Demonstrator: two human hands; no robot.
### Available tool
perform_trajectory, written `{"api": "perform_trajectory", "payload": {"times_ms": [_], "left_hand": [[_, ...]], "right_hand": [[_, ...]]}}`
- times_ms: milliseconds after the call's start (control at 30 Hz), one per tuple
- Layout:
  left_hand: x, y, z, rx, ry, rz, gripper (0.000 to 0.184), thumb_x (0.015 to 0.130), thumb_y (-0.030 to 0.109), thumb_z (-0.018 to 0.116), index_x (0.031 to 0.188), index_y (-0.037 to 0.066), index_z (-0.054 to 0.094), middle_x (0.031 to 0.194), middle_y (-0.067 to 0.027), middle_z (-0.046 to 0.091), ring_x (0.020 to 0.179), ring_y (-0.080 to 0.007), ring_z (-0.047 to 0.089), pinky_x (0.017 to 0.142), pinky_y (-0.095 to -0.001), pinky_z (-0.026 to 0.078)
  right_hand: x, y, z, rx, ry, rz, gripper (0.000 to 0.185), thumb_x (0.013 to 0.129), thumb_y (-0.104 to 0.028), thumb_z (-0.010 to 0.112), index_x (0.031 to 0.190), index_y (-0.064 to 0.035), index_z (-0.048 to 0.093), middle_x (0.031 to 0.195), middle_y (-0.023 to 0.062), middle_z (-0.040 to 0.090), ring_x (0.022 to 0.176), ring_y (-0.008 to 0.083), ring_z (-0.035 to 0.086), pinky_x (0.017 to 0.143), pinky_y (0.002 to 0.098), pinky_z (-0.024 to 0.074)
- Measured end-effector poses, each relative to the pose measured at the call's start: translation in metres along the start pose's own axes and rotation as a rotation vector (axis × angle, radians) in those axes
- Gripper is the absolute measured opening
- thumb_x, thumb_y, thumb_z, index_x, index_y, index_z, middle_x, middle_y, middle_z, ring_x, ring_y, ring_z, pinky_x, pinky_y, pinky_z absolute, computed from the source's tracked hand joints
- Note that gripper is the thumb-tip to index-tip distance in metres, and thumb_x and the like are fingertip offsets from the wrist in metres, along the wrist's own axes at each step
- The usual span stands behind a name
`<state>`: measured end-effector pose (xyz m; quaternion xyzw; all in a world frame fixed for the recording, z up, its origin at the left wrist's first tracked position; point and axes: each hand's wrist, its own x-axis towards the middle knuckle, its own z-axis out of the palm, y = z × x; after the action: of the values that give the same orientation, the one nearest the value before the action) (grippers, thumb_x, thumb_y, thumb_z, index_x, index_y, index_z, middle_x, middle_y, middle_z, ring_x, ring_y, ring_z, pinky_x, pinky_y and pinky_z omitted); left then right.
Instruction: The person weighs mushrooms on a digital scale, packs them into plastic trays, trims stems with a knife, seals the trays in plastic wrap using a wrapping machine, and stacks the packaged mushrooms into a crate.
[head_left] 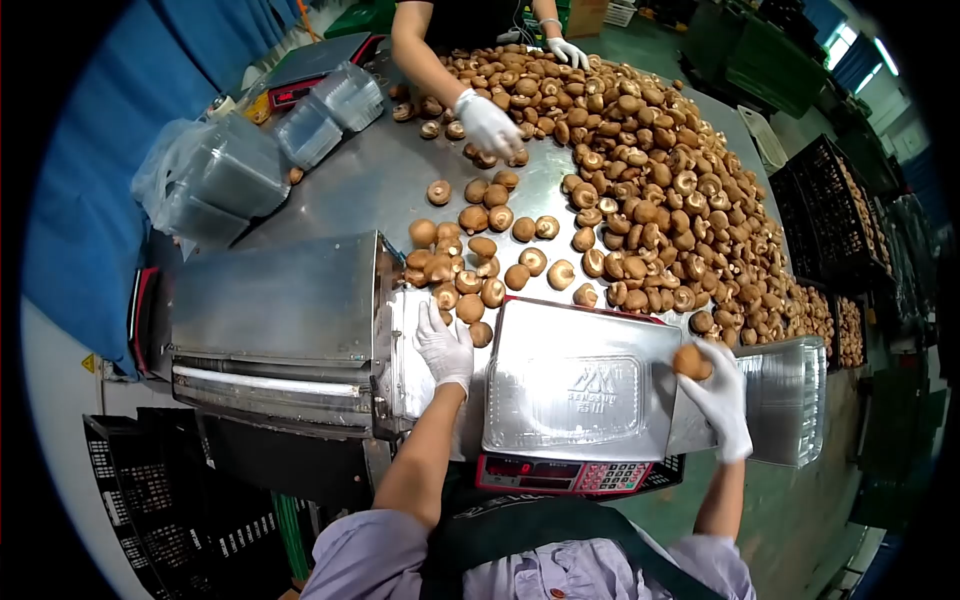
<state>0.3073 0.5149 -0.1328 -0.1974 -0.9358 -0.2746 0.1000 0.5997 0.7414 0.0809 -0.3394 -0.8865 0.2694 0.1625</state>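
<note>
White-gloved, the right hand (pixel 718 395) grips a round brown mushroom (pixel 692 362) by the right edge of the flat, silver-topped red scale (pixel 530 340). At left, the white-gloved left hand (pixel 443 345) lies against a loose brown mushroom cluster (pixel 470 280) (whether its fingers have closed on one, I cannot tell).

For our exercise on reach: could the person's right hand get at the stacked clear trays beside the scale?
Probably yes: the stacked clear trays sit beside the right hand with nothing visibly between, though the mushroom it holds may need setting down.
</note>
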Motion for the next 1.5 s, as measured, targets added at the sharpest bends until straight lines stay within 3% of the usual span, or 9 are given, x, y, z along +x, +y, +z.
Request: {"api": "perform_trajectory", "payload": {"times_ms": [133,233,433,567,633,833,1000,1167,1500], "left_hand": [[0.002,0.005,-0.003,0.026,-0.003,-0.014,0.065,0.083,0.029,0.054,0.138,0.002,0.029,0.139,-0.0173,0.032,0.123,-0.0315,0.037,0.104,-0.0483,0.023],[0.001,0.006,-0.005,0.022,-0.023,-0.037,0.065,0.084,0.03,0.052,0.139,0.003,0.029,0.14,-0.016,0.032,0.124,-0.0308,0.037,0.105,-0.0479,0.022],[0.003,0.006,-0.008,-0.003,-0.041,-0.058,0.068,0.084,0.03,0.053,0.14,0.004,0.026,0.142,-0.0165,0.03,0.126,-0.031,0.035,0.107,-0.0473,0.02],[0.005,0.005,-0.011,-0.251,-0.032,-0.093,0.08,0.078,0.025,0.064,0.141,0.002,0.021,0.143,-0.0197,0.028,0.129,-0.0364,0.031,0.109,-0.0455,0.021],[0.006,0.009,-0.008,-0.615,0.042,-0.212,0.088,0.074,0.021,0.071,0.141,-0.001,0.019,0.141,-0.0242,0.028,0.128,-0.0397,0.032,0.108,-0.0435,0.026],[0.033,0.03,-0.032,-0.516,-0.067,-0.408,0.104,0.064,0.022,0.08,0.143,0.004,0.014,0.136,-0.0279,0.031,0.125,-0.0414,0.035,0.103,-0.0422,0.033],[0.041,0.017,-0.028,-0.61,-0.207,-0.433,0.115,0.057,0.014,0.085,0.144,0.004,0.011,0.131,-0.0242,0.036,0.118,-0.035,0.043,0.098,-0.0373,0.041],[0.056,0.024,-0.026,-1.009,-0.307,-0.296,0.121,0.053,0.006,0.084,0.147,0.01,0.006,0.132,-0.0213,0.032,0.12,-0.0311,0.043,0.097,-0.0354,0.044],[0.073,0.038,-0.024,-1.461,-0.466,-0.375,0.116,0.059,-0.015,0.074,0.147,0.012,0.003,0.14,-0.0158,0.027,0.121,-0.0259,0.044,0.092,-0.0344,0.051]], "right_hand": [[-0.123,0.079,-0.036,-0.017,0.019,0.466,0.047,0.065,-0.01,0.076,0.109,-0.0016,0.062,0.101,0.0144,0.063,0.094,0.0251,0.064,0.083,0.0339,0.0501],[-0.175,0.119,-0.039,-0.165,-0.25,0.834,0.053,0.063,-0.019,0.079,0.109,-0.0003,0.062,0.104,0.0195,0.066,0.096,0.023,0.065,0.084,0.0324,0.0492],[-0.15,0.122,-0.022,-0.297,-0.1,0.691,0.048,0.071,-0.018,0.075,0.112,0.0018,0.061,0.103,0.0177,0.066,0.093,0.0227,0.066,0.083,0.0305,0.0497],[-0.041,0.052,-0.018,0.223,0.023,0.359,0.037,0.083,-0.009,0.064,0.118,0.0015,0.057,0.101,0.0115,0.067,0.09,0.0135,0.063,0.081,0.0265,0.0491],[0.023,0.019,0.003,0.357,-0.081,0.286,0.042,0.082,-0.013,0.067,0.12,0.0015,0.056,0.104,0.0112,0.067,0.089,0.0146,0.064,0.08,0.0259,0.0493],[0.19,-0.035,0.134,0.394,-0.414,0.079,0.065,0.084,-0.038,0.062,0.134,0.0002,0.043,0.123,0.0216,0.055,0.118,0.0253,0.052,0.097,0.0334,0.0415],[0.248,-0.046,0.23,0.127,-0.506,0.101,0.085,0.075,-0.057,0.063,0.134,0.0011,0.042,0.116,0.0243,0.059,0.109,0.0313,0.058,0.093,0.0327,0.0442],[0.233,-0.075,0.258,0.67,-0.647,0.138,0.06,0.082,-0.039,0.067,0.128,-0.0046,0.05,0.113,0.0131,0.061,0.102,0.0199,0.057,0.084,0.0301,0.0477],[0.227,-0.104,0.239,0.644,-1.022,0.238,0.08,0.076,-0.027,0.076,0.142,-0.0214,0.031,0.126,0.0157,0.05,0.105,0.0226,0.057,0.08,0.0325,0.0514]]}}
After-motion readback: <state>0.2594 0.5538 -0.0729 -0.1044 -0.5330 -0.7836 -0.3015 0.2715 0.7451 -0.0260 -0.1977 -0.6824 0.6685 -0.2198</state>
